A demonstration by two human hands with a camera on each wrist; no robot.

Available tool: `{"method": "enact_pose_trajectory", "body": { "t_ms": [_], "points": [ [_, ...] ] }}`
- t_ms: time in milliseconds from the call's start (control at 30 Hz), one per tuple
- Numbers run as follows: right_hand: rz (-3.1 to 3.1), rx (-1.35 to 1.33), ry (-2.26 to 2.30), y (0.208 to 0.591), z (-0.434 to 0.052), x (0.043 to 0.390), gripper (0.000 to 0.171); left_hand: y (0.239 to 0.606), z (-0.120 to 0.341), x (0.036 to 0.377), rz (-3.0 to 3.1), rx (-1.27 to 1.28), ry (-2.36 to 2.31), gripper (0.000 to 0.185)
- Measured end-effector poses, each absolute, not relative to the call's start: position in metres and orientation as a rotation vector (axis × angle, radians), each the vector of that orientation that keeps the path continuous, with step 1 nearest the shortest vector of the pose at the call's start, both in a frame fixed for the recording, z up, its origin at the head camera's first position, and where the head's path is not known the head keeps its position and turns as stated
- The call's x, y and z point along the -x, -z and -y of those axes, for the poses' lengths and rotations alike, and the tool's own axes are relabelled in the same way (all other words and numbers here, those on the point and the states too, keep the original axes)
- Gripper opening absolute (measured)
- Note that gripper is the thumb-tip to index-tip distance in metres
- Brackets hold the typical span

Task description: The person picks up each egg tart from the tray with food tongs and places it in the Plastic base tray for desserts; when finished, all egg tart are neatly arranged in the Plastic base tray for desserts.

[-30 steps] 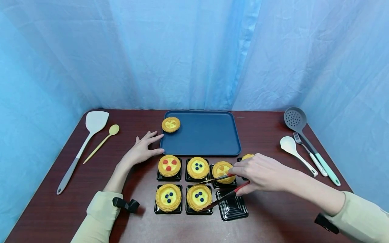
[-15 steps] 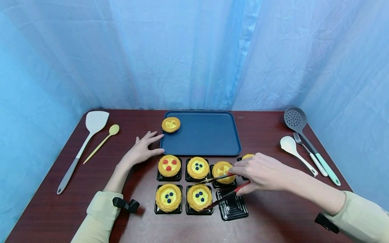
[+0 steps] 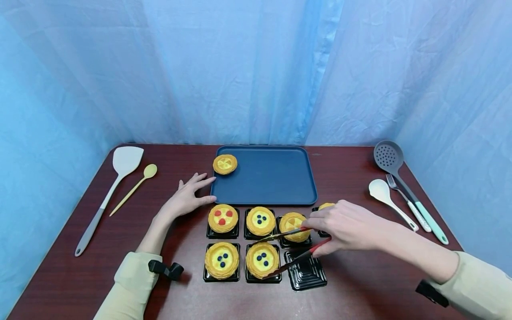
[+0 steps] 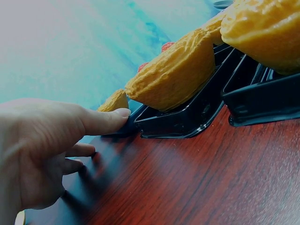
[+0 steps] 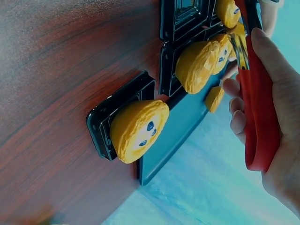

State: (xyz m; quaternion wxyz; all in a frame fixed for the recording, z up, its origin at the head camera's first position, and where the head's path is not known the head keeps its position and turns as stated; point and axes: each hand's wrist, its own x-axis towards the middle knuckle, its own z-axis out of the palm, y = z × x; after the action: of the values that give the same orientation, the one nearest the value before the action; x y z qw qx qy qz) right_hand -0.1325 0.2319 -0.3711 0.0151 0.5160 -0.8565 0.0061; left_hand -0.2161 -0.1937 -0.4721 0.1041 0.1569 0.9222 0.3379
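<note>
One tart [image 3: 225, 164] on blue tray [image 3: 276, 184]

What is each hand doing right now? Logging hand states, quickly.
Left hand: open, flat on the table, touching the tray.
Right hand: gripping red-handled tongs.

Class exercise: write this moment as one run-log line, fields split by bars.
right hand: grips red-handled metal tongs | tongs: open around blueberry-topped yellow tart | left hand: flat at dark blue rectangular tray edge

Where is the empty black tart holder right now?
In the head view, the empty black holder sits at the right end of the near row, beside a blueberry tart, just below the tongs the right hand grips.
</note>
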Motion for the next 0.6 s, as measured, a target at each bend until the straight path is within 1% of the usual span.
{"method": "enact_pose_trajectory", "body": {
  "t_ms": [367, 600],
  "points": [
    [2.652, -1.584, -0.165, 0.360, -0.239, 0.136, 0.052, 0.473, 0.193, 0.217, -2.722, -0.464, -0.999, 0.071],
    [2.612, -1.506, -0.186, 0.338, -0.235, 0.162, 0.051, 0.473, 0.194, 0.216, -2.729, -0.460, -0.988, 0.071]
  ]
}}
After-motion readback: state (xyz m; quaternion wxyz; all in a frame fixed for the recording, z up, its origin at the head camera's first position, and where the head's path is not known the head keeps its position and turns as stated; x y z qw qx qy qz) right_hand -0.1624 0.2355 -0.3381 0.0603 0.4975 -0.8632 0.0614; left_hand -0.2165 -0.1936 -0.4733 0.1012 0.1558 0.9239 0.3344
